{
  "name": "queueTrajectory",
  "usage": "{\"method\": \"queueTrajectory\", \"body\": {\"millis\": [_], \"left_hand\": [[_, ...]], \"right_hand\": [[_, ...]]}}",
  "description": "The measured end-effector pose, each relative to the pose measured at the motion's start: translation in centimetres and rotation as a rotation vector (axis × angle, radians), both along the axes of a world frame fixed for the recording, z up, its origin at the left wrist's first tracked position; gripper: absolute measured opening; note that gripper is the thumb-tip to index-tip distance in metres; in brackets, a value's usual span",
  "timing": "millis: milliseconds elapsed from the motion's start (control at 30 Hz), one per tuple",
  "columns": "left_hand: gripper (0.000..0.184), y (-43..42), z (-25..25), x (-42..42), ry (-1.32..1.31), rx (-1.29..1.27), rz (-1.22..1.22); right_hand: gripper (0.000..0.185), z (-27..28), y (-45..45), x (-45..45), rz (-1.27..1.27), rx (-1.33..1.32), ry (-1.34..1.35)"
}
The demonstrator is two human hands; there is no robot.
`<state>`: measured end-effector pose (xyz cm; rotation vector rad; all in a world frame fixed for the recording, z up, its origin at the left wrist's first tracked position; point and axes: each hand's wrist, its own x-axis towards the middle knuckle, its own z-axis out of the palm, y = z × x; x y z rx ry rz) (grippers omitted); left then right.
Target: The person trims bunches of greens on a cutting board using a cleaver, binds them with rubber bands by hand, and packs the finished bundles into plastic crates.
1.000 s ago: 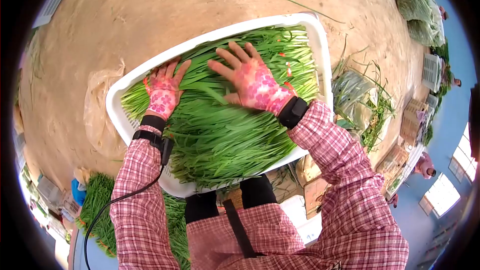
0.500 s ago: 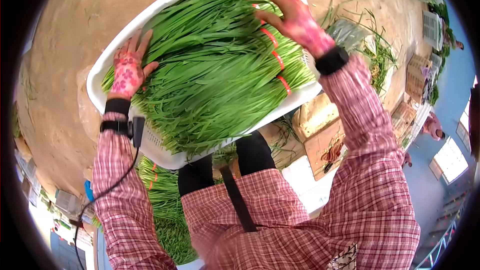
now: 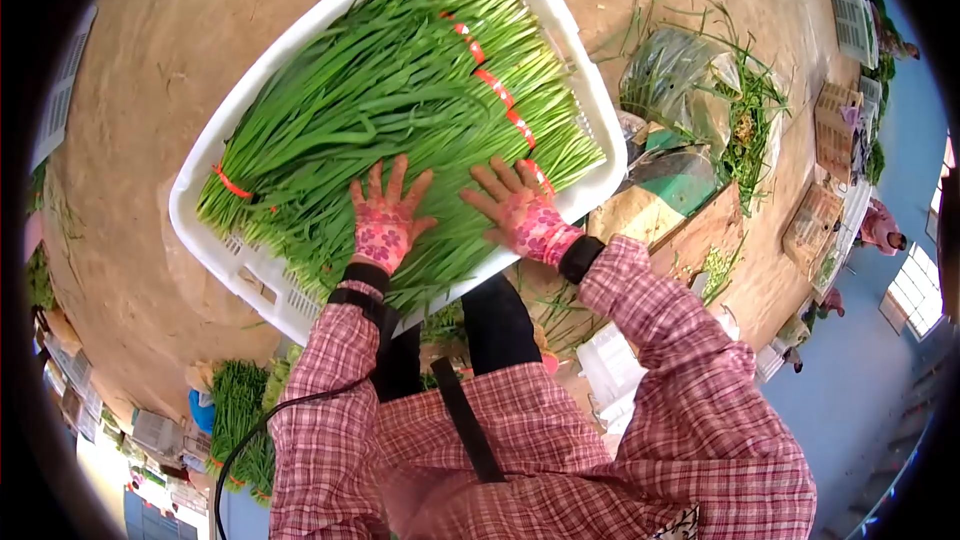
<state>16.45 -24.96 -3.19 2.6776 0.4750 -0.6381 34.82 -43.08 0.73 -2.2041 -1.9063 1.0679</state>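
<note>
Bundles of long green leafy stalks (image 3: pixel 350 110) fill a white plastic crate (image 3: pixel 196 175), several of them bound with red bands. My left hand (image 3: pixel 387 220), in a pink flowered fingerless glove, lies with spread fingers on the leaves near the crate's lower edge. To its right, my right hand (image 3: pixel 522 210) rests palm down on the leaves, fingers apart, close to a red band (image 3: pixel 540 178). Neither hand is closed round anything. Pale stalk ends point toward the crate's right side, and one banded bundle end shows at the left.
Right of the crate lie a clear plastic bag (image 3: pixel 670 80), loose stalks (image 3: pixel 750 130) and a wooden board (image 3: pixel 700 235). More green bundles (image 3: pixel 240 420) are at the lower left. Crates (image 3: pixel 838 130) and a person (image 3: pixel 880 228) appear at the far right.
My left hand has moved right and down across the leaves. My right hand has come down and left from the banded stalk ends. The crate appears shifted in view, showing more red bands.
</note>
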Motion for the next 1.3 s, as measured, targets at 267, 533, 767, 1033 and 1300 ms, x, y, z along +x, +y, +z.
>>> {"method": "queueTrajectory", "body": {"millis": [267, 533, 767, 1033, 1300], "left_hand": [[0.083, 0.1, 0.9, 0.0, 0.015, -0.013, -0.008], [0.089, 0.6, -1.6, 0.2, 0.104, -0.018, -0.01], [0.092, 0.5, 3.2, 0.4, -0.113, -0.075, -0.011], [0.111, -3.2, 3.3, -0.3, 0.133, -0.01, -0.041], [0.112, -2.4, 0.9, -0.3, 0.226, -0.108, -0.016]], "right_hand": [[0.065, 2.6, 6.4, 6.2, -0.24, 0.376, -0.119], [0.07, -4.8, 9.4, 6.7, -0.117, 0.377, -0.175], [0.043, 1.2, 6.4, 6.2, -0.619, 0.357, -0.044], [0.024, -4.4, 6.7, 10.2, -1.75, 0.307, 0.75], [0.033, -5.9, 7.7, 11.8, -1.293, 0.206, -0.258]]}}
